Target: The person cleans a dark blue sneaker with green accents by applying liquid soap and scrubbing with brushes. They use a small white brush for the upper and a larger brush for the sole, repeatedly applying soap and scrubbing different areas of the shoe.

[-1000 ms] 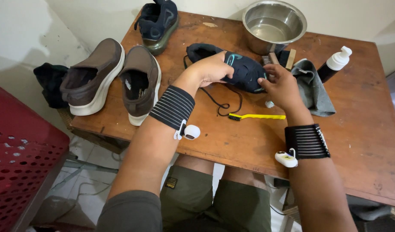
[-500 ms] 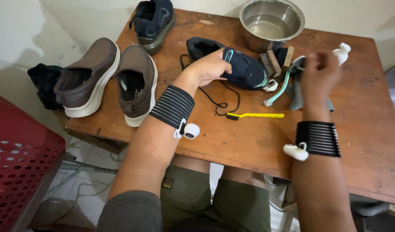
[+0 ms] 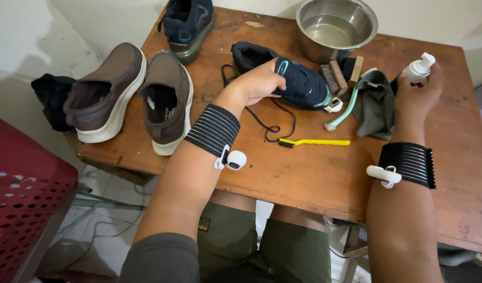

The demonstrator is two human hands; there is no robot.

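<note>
Two hands busy — left hand (image 3: 259,83) on dark sneaker (image 3: 296,78); right hand (image 3: 416,91) gripping pump bottle (image 3: 418,67).

A makeshift shoe-cleaning corner in a home: a worn wooden table (image 3: 314,178) against a scuffed white wall (image 3: 26,47) holds several shoes, brushes, a steel bowl (image 3: 336,26). Beside it stands a red perforated crate (image 3: 20,209) on tiled floor.

Head camera, looking steeply down, close over table (image 3: 314,178).
</note>
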